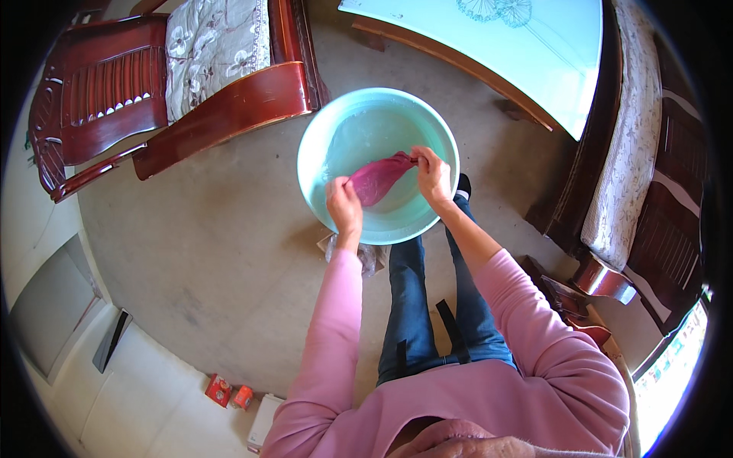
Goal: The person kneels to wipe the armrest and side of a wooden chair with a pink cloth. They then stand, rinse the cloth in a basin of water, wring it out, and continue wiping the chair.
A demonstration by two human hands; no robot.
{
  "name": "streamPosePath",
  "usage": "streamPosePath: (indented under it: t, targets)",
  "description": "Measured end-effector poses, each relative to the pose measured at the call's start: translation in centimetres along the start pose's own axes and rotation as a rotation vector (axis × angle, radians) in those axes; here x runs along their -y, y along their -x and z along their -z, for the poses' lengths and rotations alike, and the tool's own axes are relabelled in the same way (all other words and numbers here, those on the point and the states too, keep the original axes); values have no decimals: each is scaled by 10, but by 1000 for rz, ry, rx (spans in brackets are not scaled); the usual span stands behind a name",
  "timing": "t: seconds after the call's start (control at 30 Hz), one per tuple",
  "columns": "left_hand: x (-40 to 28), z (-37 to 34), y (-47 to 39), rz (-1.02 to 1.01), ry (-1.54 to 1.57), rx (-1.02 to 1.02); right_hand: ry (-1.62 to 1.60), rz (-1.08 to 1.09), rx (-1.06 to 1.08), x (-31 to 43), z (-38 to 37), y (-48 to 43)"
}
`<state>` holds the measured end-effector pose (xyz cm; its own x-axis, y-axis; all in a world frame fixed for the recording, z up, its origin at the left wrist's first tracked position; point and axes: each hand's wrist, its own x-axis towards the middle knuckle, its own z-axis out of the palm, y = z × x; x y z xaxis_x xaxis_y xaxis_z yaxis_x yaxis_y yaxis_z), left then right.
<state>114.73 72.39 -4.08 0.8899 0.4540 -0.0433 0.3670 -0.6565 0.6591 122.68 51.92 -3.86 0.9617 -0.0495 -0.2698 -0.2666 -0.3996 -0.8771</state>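
A dark pink wet cloth (375, 182) is stretched between my two hands over a light green basin (305, 166) that holds water. My left hand (343, 206) grips the cloth's left end, near the basin's left front rim. Its other end, bunched up, is pinched in my right hand (432, 174), above the right side of the basin. The cloth's middle hangs between them, at or just above the water; which of the two I cannot tell.
A glass-topped table (515, 51) stands beyond the basin. Dark red wooden seating with patterned cushions (217, 51) is at the left and right. A plastic-wrapped item (369, 260) lies beside the basin's near edge. Red and orange packages (219, 390) are by the wall.
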Motion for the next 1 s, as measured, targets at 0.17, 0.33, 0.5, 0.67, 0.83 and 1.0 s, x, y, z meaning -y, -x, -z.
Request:
streamPosePath:
  t: [0.17,0.33,0.5,0.67,0.83,1.0]
  targets:
    - [11,40,31,95,58,-24,19,33,-45,0,10,13]
    - [-37,-15,6,158,275,264,-101,-70,-16,0,-4,14]
    - [-35,-64,4,675,742,530,-312,-174,137,7,-1,20]
    - [-22,-33,11,910,1276,178,-294,-183,61,8,27,27]
    - [5,40,3,897,1163,-106,-194,-65,-104,22,67,32]
    - [-21,96,-11,533,847,-124,-178,-22,-181,68,96,33]
